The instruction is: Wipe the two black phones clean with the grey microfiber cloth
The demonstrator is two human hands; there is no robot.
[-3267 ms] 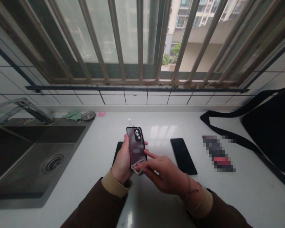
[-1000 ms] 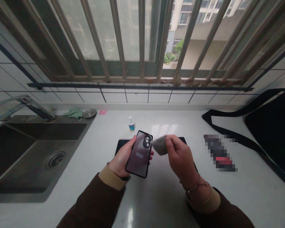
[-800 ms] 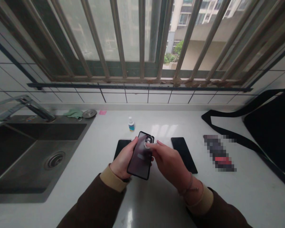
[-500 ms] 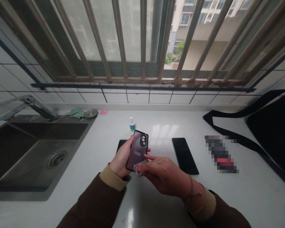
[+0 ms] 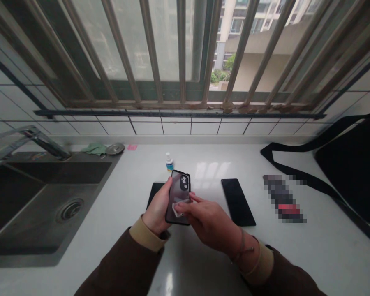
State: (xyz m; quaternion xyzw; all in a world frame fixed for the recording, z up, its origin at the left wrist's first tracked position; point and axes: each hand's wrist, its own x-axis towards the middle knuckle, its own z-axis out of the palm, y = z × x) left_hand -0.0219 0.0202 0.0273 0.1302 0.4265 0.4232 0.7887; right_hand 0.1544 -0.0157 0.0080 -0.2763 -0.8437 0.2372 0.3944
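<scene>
Head-worn view, looking forward and down at two bare hands above a white bench (image 5: 296, 259). The left hand (image 5: 156, 201) is closed around a smartphone in a smoky translucent case with a black edge (image 5: 178, 201), its thumb lying along the phone's left side. The phone is held clear of the bench with its back facing up. Its long axis runs almost straight away from the person, and an oval black camera island (image 5: 184, 182) sits at the far end.

The right hand (image 5: 208, 220) lies to the right of the phone, its fingers reaching leftward across the long axis. It pinches a small crumpled pale cloth (image 5: 178, 210) against the lower middle of the case back. The camera island lies beyond these fingertips, nearer the left thumb than the right hand.

Below the held phone, a flat black slab (image 5: 156, 192) is partly hidden by the left hand. To the right, a black rectangular phone (image 5: 238, 202) lies flat on the bench. A small white-capped bottle with a blue label (image 5: 169, 162) stands beyond the hands. A stainless steel sink (image 5: 103, 187) is set into the bench at left.
</scene>
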